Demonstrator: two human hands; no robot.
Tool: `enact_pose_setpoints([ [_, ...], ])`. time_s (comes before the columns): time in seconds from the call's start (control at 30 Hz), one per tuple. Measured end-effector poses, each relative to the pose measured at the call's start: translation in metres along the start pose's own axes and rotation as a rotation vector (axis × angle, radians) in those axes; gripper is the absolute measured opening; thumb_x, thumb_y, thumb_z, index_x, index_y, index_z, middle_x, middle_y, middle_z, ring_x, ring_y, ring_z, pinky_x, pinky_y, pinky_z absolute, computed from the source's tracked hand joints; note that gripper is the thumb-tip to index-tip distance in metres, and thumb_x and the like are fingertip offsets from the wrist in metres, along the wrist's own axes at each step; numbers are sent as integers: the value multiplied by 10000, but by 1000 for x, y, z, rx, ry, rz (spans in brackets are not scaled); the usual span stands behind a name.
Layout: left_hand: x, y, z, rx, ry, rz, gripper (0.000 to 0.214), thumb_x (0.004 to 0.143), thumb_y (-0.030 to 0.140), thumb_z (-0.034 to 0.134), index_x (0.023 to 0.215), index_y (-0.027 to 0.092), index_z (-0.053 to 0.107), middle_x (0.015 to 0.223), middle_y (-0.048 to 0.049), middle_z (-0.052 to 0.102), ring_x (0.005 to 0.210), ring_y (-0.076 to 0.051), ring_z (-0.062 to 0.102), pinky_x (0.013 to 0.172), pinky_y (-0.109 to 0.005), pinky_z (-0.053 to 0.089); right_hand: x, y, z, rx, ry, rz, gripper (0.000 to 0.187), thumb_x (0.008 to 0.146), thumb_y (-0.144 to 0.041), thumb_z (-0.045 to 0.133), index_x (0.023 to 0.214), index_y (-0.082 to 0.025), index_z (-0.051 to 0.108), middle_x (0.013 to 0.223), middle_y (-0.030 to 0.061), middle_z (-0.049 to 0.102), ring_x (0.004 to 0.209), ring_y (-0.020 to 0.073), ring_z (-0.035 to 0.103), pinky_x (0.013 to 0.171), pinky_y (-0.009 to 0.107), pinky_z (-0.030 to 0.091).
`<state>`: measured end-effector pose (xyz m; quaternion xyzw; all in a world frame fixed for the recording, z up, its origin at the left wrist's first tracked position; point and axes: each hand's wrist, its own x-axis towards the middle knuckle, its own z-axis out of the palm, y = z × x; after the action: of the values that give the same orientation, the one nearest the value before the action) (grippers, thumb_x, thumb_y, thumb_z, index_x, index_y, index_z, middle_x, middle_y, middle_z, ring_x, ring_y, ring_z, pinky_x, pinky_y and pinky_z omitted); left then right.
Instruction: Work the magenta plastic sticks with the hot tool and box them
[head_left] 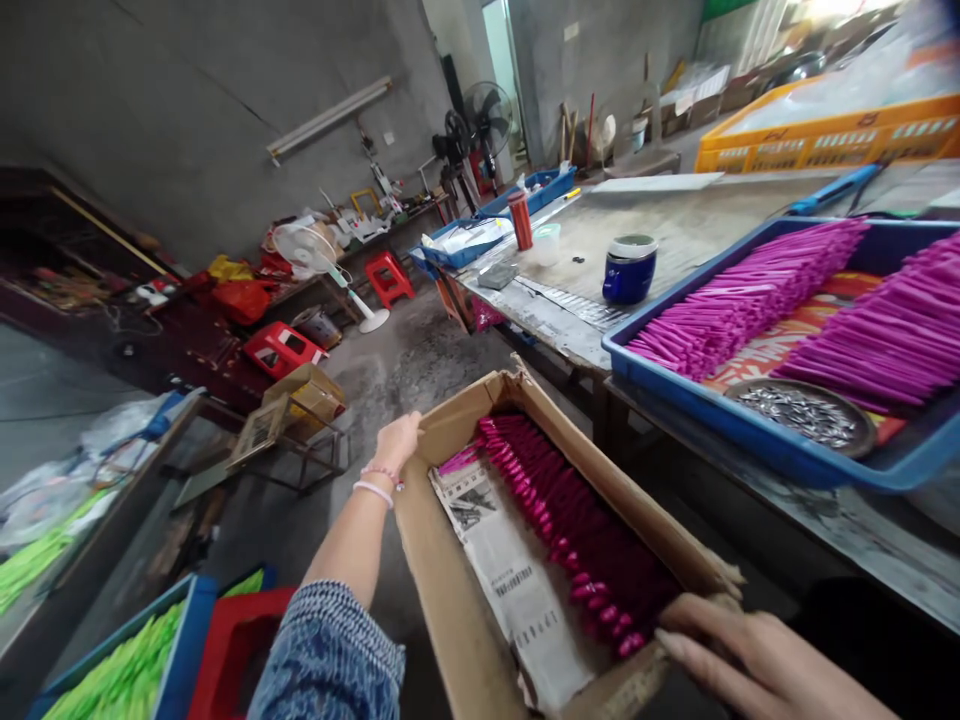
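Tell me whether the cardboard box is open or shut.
Open: the cardboard box has its flaps spread, showing magenta sticks and newspaper inside.

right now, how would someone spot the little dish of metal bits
Find the long workbench on the right and the blue tray at its near end. The round dark dish lies inside, holding silvery metal pieces, unlike the magenta sticks around it.

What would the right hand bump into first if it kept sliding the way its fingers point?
Probably the dark pink sticks packed inside the cardboard box. The right hand rests on the box's near edge, fingers aimed left over them; depth is unclear.
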<state>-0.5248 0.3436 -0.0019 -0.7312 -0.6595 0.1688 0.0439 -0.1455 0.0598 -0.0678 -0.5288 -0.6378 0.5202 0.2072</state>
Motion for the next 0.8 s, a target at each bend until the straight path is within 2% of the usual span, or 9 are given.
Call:
enact_pose_setpoints([
  [0.07,-11,-8,4,7,-20,-27,293,975,365,536,1175,163,608,1129,-83,668,1042,-222,638,913,-438,528,11,-4,-20,-70,8,38,588,923,-728,294,850,-265,650,814,38,668,770,262,647,709,335,483],
  [0.17,-30,-17,9,17,-46,-67,288,984,353,519,1178,158,604,1086,-78,688,1029,-219,654,907,-431,531,29,-3,-48,-216,116,66,595,897,-749,261,728,-262,559,689,29,617,686,263,618,656,358,399],
  [0.33,-65,-22,15,29,-82,-137,258,994,324,479,1141,153,602,1053,-110,720,1018,-241,680,856,-388,524,60,-1,-84,-493,170,43,519,913,-678,300,708,-253,516,664,34,615,707,277,640,646,358,367],
  [0.43,-87,-21,19,27,-97,-177,235,991,326,453,1092,175,604,1047,-136,733,1021,-268,692,794,-344,507,76,-7,-101,-696,176,55,389,964,-550,459,761,-235,563,719,33,651,736,267,656,639,332,384],
  [0.57,-111,-18,27,16,-99,-223,249,997,335,410,1079,179,586,1027,-142,735,988,-283,702,740,-333,488,94,-17,-114,-809,197,76,222,955,-355,635,788,-210,619,739,35,668,737,262,660,616,312,374],
  [0.7,-129,-16,36,11,-92,-263,270,1009,322,359,1069,168,571,1003,-153,733,950,-287,709,714,-333,471,109,-30,-118,-876,228,102,104,912,-210,652,810,-195,658,770,41,674,773,258,665,594,303,378],
  [0.8,-142,-16,41,9,-91,-284,277,1016,315,332,1046,165,564,986,-154,733,932,-290,710,692,-332,454,119,-44,-117,-933,251,138,65,907,-159,641,851,-164,674,825,55,672,817,251,661,632,303,448],
])
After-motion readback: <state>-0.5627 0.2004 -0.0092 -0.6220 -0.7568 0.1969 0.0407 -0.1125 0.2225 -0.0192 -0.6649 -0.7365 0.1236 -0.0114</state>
